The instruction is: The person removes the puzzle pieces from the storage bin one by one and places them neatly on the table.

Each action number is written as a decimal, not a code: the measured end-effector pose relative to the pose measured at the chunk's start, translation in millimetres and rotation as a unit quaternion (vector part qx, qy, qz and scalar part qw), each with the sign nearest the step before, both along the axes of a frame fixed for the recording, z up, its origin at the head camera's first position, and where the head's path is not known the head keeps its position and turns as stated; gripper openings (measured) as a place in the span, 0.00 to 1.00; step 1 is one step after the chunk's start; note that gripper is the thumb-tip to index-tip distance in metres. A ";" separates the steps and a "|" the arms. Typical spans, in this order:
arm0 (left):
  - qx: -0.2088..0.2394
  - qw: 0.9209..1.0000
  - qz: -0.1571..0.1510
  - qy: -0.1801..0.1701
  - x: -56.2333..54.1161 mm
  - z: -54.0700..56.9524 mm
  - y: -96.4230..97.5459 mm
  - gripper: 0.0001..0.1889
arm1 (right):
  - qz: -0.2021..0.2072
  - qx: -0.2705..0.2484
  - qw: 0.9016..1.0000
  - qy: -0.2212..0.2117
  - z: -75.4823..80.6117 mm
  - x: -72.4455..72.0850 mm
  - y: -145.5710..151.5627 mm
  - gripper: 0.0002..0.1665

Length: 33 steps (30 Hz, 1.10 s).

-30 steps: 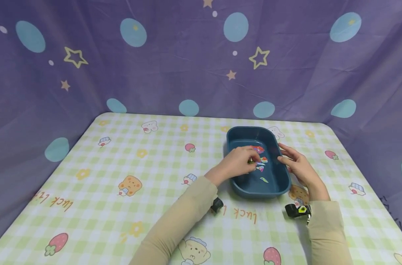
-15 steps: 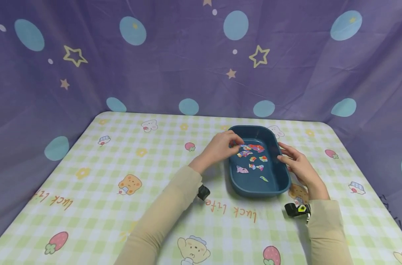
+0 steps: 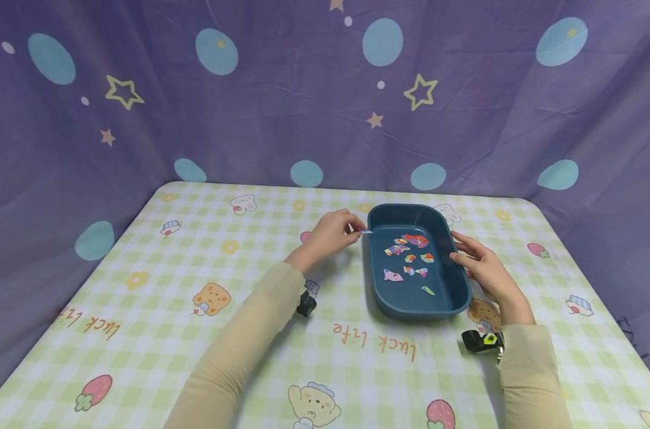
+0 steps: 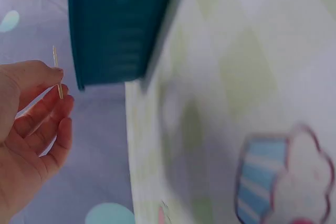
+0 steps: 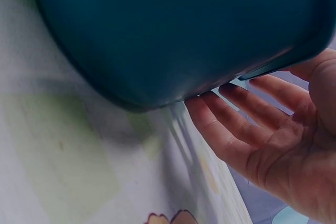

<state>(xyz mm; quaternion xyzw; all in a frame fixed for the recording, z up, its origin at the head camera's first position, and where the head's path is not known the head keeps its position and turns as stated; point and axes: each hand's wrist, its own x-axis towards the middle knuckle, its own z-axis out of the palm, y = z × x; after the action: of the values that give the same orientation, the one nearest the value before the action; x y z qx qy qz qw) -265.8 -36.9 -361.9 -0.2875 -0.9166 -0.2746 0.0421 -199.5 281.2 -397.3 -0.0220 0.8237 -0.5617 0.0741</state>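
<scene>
My left hand [image 3: 335, 231] pinches a small flat printed piece [image 3: 365, 232] between thumb and fingertips, just off the left rim of a dark blue rectangular tub [image 3: 453, 292]. Seen edge-on in the left wrist view, the piece [image 4: 58, 72] is a thin pale strip. On the tub's floor lie several colourful cut-out pieces, among them a red one [image 3: 417, 241], a pinkish fish-like one [image 3: 392, 275] and a green sliver [image 3: 428, 291]. My right hand [image 3: 485, 268] holds the tub's right side, thumb at the rim and fingers along the outer wall [image 5: 173, 40].
A tablecloth [image 3: 249, 369] with green checks and cartoon prints covers the table. Behind it hangs a purple curtain [image 3: 282, 107] with stars and blue ovals. Black camera mounts sit at both wrists.
My left hand has moved from inside the tub leftwards over its rim, carrying the small printed piece out. Pieces it covered now show. The right hand and the tub stay put.
</scene>
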 end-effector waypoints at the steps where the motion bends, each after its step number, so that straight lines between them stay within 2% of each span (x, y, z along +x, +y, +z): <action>1: -0.005 1.000 0.003 -0.004 -1.9 -1.6 -1.9 0.07 | -0.001 0.001 1.000 0.000 -0.3 -0.3 0.1 0.37; 6: -0.030 0.999 0.015 -0.025 -8.9 -9.7 -8.5 0.06 | -0.003 0.005 1.000 0.004 -1.8 -1.4 0.9 0.37; 17: -0.062 0.997 0.011 -0.043 -23.1 -27.6 -19.9 0.06 | 0.001 -0.001 1.000 0.011 -0.2 -0.2 0.7 0.37; 25: -0.063 0.995 0.021 -0.080 -26.9 -37.9 -26.0 0.08 | 0.001 -0.005 1.000 0.006 -0.8 0.3 0.5 0.37; 33: -0.075 0.992 0.033 -0.098 -29.8 -41.3 -29.9 0.07 | 0.005 -0.010 1.000 0.012 -2.3 -0.9 1.2 0.37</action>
<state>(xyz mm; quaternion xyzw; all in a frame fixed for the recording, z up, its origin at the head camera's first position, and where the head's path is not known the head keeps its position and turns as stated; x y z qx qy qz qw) -295.6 -66.8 -403.2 -0.2311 -0.9433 -0.2303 -0.0610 -200.4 282.4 -399.5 -0.0333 0.8190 -0.5689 0.0669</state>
